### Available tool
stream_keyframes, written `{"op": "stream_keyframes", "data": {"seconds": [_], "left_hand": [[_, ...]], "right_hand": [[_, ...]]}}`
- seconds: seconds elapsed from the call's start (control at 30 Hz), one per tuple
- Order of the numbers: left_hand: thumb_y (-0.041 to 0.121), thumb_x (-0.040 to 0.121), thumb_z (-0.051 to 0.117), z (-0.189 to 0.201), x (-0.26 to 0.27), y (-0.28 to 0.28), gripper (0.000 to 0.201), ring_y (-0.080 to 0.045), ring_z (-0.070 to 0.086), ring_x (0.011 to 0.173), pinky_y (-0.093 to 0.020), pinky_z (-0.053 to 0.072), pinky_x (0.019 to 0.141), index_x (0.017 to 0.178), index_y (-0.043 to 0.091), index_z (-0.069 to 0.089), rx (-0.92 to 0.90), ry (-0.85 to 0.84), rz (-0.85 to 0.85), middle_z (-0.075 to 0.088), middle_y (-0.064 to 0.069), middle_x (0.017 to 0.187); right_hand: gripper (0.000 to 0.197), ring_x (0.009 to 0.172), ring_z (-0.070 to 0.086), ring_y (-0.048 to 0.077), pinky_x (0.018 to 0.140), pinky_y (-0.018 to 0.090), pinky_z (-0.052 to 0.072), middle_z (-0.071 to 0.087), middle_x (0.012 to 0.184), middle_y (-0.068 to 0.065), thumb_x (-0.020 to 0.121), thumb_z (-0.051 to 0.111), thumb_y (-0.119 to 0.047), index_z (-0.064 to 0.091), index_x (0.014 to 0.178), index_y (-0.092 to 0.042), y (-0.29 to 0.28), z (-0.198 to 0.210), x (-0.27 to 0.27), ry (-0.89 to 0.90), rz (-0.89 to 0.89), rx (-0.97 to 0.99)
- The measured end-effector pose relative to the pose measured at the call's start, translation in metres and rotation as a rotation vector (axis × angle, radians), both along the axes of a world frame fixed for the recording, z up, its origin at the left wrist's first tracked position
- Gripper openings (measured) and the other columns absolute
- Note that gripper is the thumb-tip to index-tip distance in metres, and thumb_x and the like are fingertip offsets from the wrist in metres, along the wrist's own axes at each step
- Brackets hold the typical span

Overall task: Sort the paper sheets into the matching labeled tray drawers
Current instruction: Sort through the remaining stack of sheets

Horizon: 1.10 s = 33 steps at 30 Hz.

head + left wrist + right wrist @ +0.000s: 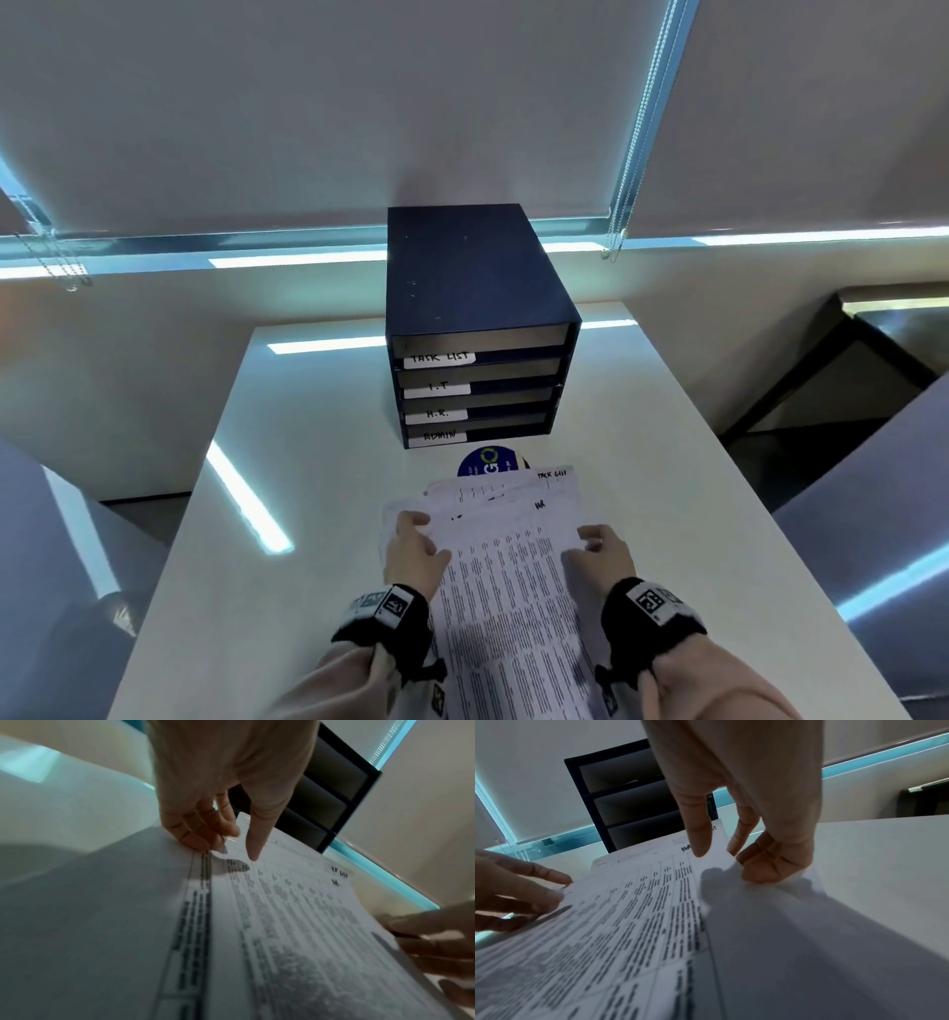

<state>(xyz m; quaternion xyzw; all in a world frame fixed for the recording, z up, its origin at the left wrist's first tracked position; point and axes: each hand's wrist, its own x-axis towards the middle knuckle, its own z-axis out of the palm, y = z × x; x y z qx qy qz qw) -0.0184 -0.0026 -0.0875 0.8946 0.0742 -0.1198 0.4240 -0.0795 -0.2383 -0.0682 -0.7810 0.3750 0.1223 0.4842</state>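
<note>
Head view: the sheets (506,555) lie fanned on the table (318,514) just in front of the tray (480,329). Its four drawers, TASK LIST, I.T, H.R. and ADMIN, show no paper, so sorting has likely not begun.

Left wrist view: the left hand (218,801) pinches the pile's left edge.

Right wrist view: the right hand (746,817) curls round the top sheet's right edge. That sheet is marked HR.
</note>
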Motion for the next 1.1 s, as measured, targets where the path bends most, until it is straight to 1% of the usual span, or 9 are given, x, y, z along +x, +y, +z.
{"op": "stream_keyframes", "data": {"seconds": [0.1,0.2,0.33,0.4,0.5,0.67,0.9,1.0,1.1], "left_hand": [[0.008,0.075,0.068,-0.010,-0.002,0.004,0.043,-0.021,0.052,0.086,-0.028,0.043,0.075,0.112,0.015,0.047,0.154,-0.035,-0.087,0.048,-0.002,0.094],[0.011,0.074,0.071,-0.011,-0.003,0.009,0.044,-0.027,0.051,0.096,-0.025,0.041,0.079,0.110,0.013,0.046,0.181,-0.053,-0.138,0.029,-0.002,0.106],[0.031,0.073,0.075,-0.003,0.000,0.018,0.052,-0.023,0.046,0.105,-0.034,0.041,0.095,0.113,0.016,0.047,0.084,-0.094,-0.038,0.034,0.000,0.107],[0.041,0.073,0.076,0.009,0.005,0.019,0.060,-0.021,0.049,0.104,-0.039,0.043,0.097,0.119,0.014,0.048,-0.085,-0.102,0.063,0.044,-0.001,0.110],[0.033,0.078,0.076,0.040,0.013,0.019,0.058,-0.027,0.061,0.101,-0.039,0.047,0.095,0.119,0.001,0.051,-0.639,0.124,0.157,0.062,-0.010,0.114],[0.019,0.097,0.046,0.078,0.019,0.020,0.031,-0.037,0.064,0.105,-0.047,0.052,0.091,0.120,0.000,0.055,-1.057,0.301,0.086,0.066,-0.025,0.114],[0.015,0.098,0.044,0.087,0.019,0.021,0.023,-0.027,0.071,0.088,-0.031,0.059,0.067,0.113,0.003,0.058,-1.054,0.223,0.112,0.067,-0.022,0.110],[0.014,0.099,0.043,0.088,0.018,0.020,0.024,-0.025,0.072,0.084,-0.030,0.059,0.065,0.114,0.001,0.057,-1.030,0.212,0.121,0.067,-0.023,0.109],[0.015,0.099,0.043,0.091,0.021,0.019,0.027,-0.028,0.070,0.086,-0.034,0.059,0.070,0.116,-0.002,0.056,-0.986,0.216,0.151,0.065,-0.024,0.112]], "right_hand": [[0.023,0.079,0.058,0.021,0.063,0.025,0.045,0.055,0.098,0.007,0.081,0.058,-0.012,0.053,0.103,-0.018,0.002,0.009,-0.003,-0.014,0.007,0.013],[0.011,0.071,0.054,0.021,0.070,0.028,0.046,0.058,0.082,0.007,0.082,0.064,-0.010,0.054,0.083,-0.016,0.002,0.014,-0.006,-0.057,-0.020,0.022],[0.013,0.060,0.035,0.017,0.055,0.026,0.030,0.038,0.068,0.004,0.092,0.056,-0.007,0.045,0.085,-0.007,0.003,0.036,-0.009,-0.242,0.027,0.225],[0.013,0.051,0.031,0.013,0.049,0.021,0.024,0.033,0.063,0.003,0.095,0.053,-0.007,0.043,0.086,-0.008,0.000,0.052,-0.007,-0.309,-0.010,0.338],[0.013,0.038,0.022,0.011,0.044,0.022,0.017,0.028,0.052,0.000,0.094,0.055,-0.009,0.046,0.085,-0.011,-0.009,0.063,0.006,-0.385,-0.082,0.474],[0.018,0.046,0.032,0.016,0.044,0.023,0.022,0.039,0.063,0.007,0.091,0.061,-0.012,0.052,0.076,-0.017,-0.011,0.076,0.026,-0.431,-0.139,0.564],[0.018,0.054,0.038,0.019,0.045,0.021,0.030,0.047,0.071,0.010,0.089,0.063,-0.011,0.053,0.076,-0.018,-0.007,0.078,0.037,-0.440,-0.161,0.585],[0.017,0.057,0.040,0.020,0.052,0.025,0.030,0.048,0.077,0.013,0.087,0.066,-0.012,0.056,0.076,-0.020,-0.006,0.076,0.039,-0.428,-0.180,0.599],[0.009,0.061,0.054,0.022,0.050,0.024,0.043,0.061,0.082,0.013,0.090,0.062,-0.010,0.056,0.095,-0.013,-0.006,0.083,0.035,-0.401,-0.126,0.642]]}}
